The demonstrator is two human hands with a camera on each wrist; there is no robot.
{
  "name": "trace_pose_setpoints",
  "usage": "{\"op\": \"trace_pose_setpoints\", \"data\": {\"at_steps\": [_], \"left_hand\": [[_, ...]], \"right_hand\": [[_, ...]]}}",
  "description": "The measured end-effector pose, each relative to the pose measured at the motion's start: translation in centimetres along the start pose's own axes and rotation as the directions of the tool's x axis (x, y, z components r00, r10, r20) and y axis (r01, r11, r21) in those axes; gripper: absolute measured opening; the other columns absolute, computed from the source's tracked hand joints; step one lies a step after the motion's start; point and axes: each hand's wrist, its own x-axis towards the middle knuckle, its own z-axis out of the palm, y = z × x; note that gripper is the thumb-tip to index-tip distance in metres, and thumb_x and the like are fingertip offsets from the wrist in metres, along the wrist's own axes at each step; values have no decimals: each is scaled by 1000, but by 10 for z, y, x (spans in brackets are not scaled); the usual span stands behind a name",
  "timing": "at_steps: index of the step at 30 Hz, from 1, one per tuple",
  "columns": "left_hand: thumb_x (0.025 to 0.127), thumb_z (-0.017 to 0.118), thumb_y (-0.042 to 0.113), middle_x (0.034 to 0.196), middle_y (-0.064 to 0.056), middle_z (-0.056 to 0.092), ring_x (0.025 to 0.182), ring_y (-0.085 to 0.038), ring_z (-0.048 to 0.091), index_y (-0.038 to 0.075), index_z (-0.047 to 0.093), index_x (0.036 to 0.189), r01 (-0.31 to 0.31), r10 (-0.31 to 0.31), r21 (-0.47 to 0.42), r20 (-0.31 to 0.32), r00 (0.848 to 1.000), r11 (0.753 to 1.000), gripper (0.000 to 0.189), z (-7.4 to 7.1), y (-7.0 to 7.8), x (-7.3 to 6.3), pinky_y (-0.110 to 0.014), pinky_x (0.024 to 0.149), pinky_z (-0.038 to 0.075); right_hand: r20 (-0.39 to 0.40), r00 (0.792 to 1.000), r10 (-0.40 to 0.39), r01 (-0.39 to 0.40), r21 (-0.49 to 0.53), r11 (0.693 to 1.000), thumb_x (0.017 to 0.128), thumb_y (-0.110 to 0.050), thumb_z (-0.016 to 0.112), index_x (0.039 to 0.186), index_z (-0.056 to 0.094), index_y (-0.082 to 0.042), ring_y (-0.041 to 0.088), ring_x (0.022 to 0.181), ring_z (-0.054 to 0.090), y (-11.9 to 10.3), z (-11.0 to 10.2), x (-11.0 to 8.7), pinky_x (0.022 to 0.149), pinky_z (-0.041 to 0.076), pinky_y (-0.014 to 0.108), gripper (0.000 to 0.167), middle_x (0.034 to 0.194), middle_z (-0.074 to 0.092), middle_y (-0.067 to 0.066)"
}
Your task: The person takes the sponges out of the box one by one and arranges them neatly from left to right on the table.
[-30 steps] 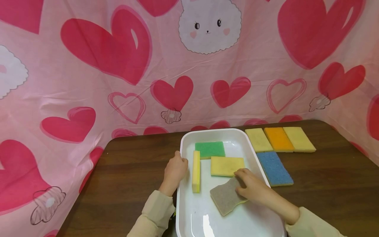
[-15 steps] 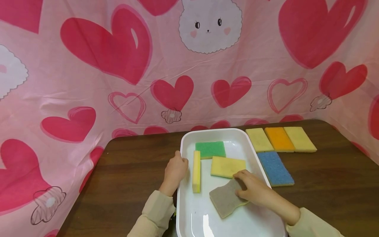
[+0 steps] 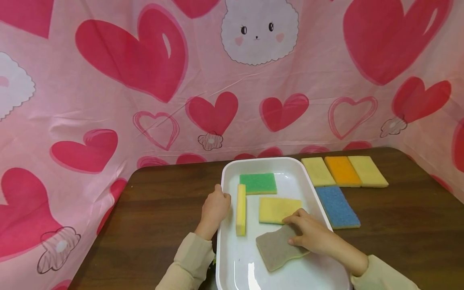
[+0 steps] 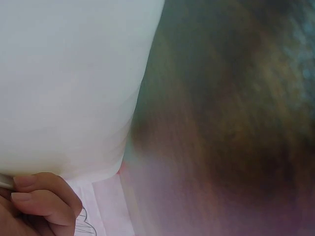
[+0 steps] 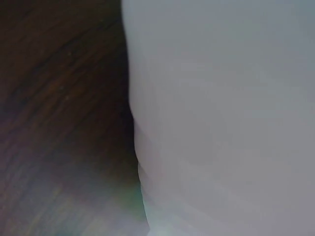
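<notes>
The left hand (image 3: 215,206) grips the left rim of a white tray (image 3: 226,257) in the head view. Its curled fingers (image 4: 49,196) show low in the left wrist view beside the tray's pale outer wall. Inside the tray, my right hand (image 3: 313,233) holds the right part of a grey-topped sponge (image 3: 277,247) with curved sides, thumb on top. Its fingertips reach the lower edge of a flat yellow sponge (image 3: 277,207). Another yellow sponge (image 3: 241,209) stands on its narrow side at the left. A green sponge (image 3: 258,182) lies flat at the far end.
On the table (image 3: 163,205), right of the tray, two pale yellow sponges flank an orange sponge (image 3: 342,171). Below them lies a blue sponge (image 3: 338,206) against the tray's side. A pink heart-patterned cloth (image 3: 119,80) hangs behind. The right wrist view shows only tray wall and table.
The flat yellow sponge has slid slightly toward the near side, tilting briefly and then straightening. The grey-topped sponge has shifted a little nearer with the right hand. The left hand stays put.
</notes>
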Motion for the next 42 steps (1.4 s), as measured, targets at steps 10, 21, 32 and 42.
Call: {"op": "trace_pose_setpoints", "data": {"at_steps": [10, 21, 32, 42], "left_hand": [[92, 45, 19, 98, -22, 64, 75, -28, 62, -3, 44, 122, -10, 10, 4, -13, 1000, 1000, 37, 0, 0, 0, -44, 67, 54], [92, 46, 19, 100, -23, 65, 77, -29, 62, -3, 45, 123, -13, 13, 13, -21, 1000, 1000, 38, -2, 3, -3, -46, 71, 53], [92, 45, 20, 98, -23, 65, 76, -29, 62, -3, 44, 122, -11, 11, 20, -24, 1000, 1000, 38, 0, 1, -2, -45, 69, 54], [93, 47, 20, 100, -23, 65, 75, -28, 61, -3, 44, 124, -8, 8, 18, -17, 1000, 1000, 39, 0, 1, -2, -45, 69, 54]], "right_hand": [[6, 1000, -3, 3, 52, 999, 71, -17, 80, 106, 67, -10, 13, 84, 47, -1, -3, -2, 71, 40, 23, 38, 95, 50, 4], [30, 999, -41, 39, 46, 998, 69, -17, 81, 100, 63, -12, 16, 92, 54, 0, -7, -3, 77, 45, 30, 37, 102, 58, 2], [94, 990, -101, 91, 106, 990, 70, -16, 81, 90, 57, -14, 15, 90, 59, 2, -18, -5, 77, 47, 28, 31, 95, 66, -3], [118, 974, -191, 177, 118, 977, 72, -17, 79, 102, 68, -1, 0, 76, 46, 10, -24, -8, 66, 42, 21, 36, 90, 62, -3]]}}
